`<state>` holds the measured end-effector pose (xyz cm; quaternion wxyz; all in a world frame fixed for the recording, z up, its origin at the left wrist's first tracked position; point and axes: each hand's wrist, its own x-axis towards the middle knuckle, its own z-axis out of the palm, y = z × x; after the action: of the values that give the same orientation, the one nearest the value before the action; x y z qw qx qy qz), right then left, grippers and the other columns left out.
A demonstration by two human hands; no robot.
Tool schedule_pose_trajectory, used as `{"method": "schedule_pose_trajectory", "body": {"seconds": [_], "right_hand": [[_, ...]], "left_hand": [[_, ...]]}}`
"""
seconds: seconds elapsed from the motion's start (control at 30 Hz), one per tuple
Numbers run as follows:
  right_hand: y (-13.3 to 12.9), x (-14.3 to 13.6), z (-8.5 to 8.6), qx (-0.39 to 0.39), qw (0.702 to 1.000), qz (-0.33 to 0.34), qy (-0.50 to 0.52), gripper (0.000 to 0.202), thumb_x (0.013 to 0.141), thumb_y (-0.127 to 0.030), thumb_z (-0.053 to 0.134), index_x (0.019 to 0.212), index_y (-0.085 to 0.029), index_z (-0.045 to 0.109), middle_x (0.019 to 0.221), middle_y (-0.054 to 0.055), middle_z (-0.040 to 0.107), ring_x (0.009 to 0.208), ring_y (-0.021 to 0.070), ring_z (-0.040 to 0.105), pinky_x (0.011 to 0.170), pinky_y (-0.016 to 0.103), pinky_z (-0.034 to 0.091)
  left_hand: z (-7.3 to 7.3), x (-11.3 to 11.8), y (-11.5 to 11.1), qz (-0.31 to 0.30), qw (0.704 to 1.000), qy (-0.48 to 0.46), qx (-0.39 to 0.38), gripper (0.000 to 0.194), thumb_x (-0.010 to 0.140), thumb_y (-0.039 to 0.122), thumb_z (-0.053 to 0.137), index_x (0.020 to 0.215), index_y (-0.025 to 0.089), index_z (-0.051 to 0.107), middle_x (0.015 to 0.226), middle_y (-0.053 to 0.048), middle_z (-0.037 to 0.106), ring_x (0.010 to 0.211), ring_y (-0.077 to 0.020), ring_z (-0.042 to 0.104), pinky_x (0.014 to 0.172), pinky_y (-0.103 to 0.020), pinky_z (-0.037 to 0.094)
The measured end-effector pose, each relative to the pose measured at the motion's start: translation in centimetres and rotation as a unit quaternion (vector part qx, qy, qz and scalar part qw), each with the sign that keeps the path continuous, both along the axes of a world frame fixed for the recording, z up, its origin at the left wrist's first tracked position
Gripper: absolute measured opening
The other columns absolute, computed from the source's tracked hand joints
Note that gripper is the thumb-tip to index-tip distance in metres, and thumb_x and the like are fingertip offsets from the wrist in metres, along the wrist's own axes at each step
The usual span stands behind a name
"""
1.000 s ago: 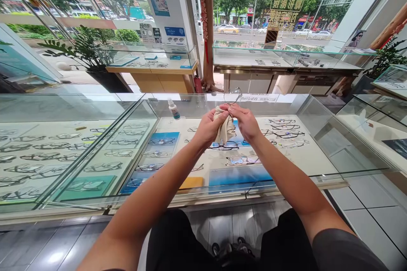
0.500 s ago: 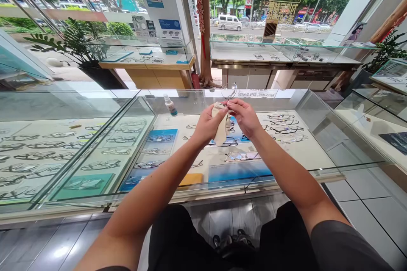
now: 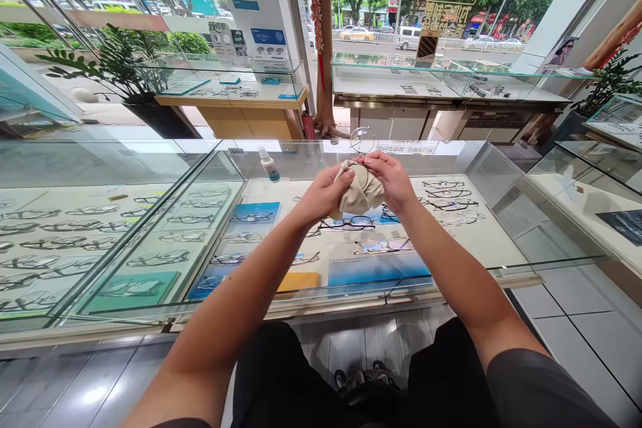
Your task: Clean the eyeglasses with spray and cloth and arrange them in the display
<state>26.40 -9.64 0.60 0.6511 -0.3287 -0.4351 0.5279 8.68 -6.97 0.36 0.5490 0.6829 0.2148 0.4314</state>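
Above the glass counter, a pair of round thin-framed eyeglasses (image 3: 362,140) is held up on edge. One lens sticks up past the fingers; the other lies against a beige cleaning cloth (image 3: 362,195). My left hand (image 3: 324,194) pinches the cloth, its thumb pressed on the front near the lower lens rim. With bent fingers, my right hand (image 3: 394,182) grips the eyeglasses near their middle, at the cloth's right edge. Part of its fingertips is hidden behind the cloth. Beyond my left hand a small spray bottle (image 3: 269,165) stands on the counter.
Under my arms is a glass display case (image 3: 481,247) with several pairs of eyeglasses, blue boards and an orange case (image 3: 299,281). Another glass case (image 3: 60,267) adjoins it on the left. Farther showcases (image 3: 391,90) and a potted plant (image 3: 165,114) stand near the windows.
The cloth has spread out to the right and now lies across the lower lens. The upper lens has turned to face me more. Both hands stay nearly in place.
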Motion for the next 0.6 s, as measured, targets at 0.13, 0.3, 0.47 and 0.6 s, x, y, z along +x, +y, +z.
{"method": "schedule_pose_trajectory", "body": {"seconds": [0.13,0.3,0.47,0.6], "right_hand": [[0.5,-0.1,-0.7,-0.005,1.0,-0.011,0.001,0.029,0.071,-0.048,0.095,0.081,-0.026,0.078,0.1,0.002,0.084,0.095,0.0203,0.073,0.092,0.037,0.06],[0.4,-0.8,-1.2,0.015,1.0,-0.007,-0.013,0.025,0.076,-0.047,0.091,0.083,-0.027,0.077,0.102,0.0,0.083,0.095,0.018,0.07,0.09,0.033,0.057],[0.1,-1.3,-1.2,0.027,0.999,0.007,-0.018,0.027,0.077,-0.05,0.089,0.085,-0.028,0.075,0.109,0.0,0.081,0.102,0.0187,0.07,0.09,0.032,0.054],[0.0,-1.4,-1.4,0.03,0.999,0.009,-0.022,0.029,0.077,-0.049,0.089,0.084,-0.027,0.071,0.101,-0.001,0.078,0.094,0.0172,0.066,0.085,0.031,0.052]], "left_hand": [[-0.4,0.4,0.0,-0.014,1.0,-0.003,-0.012,0.059,0.085,0.058,0.089,0.127,0.018,0.079,0.103,-0.008,0.081,0.091,-0.0228,0.07,0.083,-0.031,0.055],[-1.5,1.4,-0.2,0.09,0.996,-0.019,0.001,0.056,0.087,0.055,0.086,0.126,0.016,0.077,0.108,-0.009,0.081,0.092,-0.0223,0.071,0.086,-0.032,0.055],[-1.5,1.8,-0.7,0.164,0.985,-0.037,0.028,0.054,0.088,0.062,0.083,0.116,0.016,0.08,0.105,-0.009,0.081,0.09,-0.0223,0.07,0.083,-0.032,0.055],[-1.3,1.9,-1.0,0.18,0.982,-0.054,0.019,0.056,0.091,0.07,0.078,0.105,0.016,0.082,0.086,-0.005,0.076,0.074,-0.0185,0.063,0.071,-0.03,0.051]]}}
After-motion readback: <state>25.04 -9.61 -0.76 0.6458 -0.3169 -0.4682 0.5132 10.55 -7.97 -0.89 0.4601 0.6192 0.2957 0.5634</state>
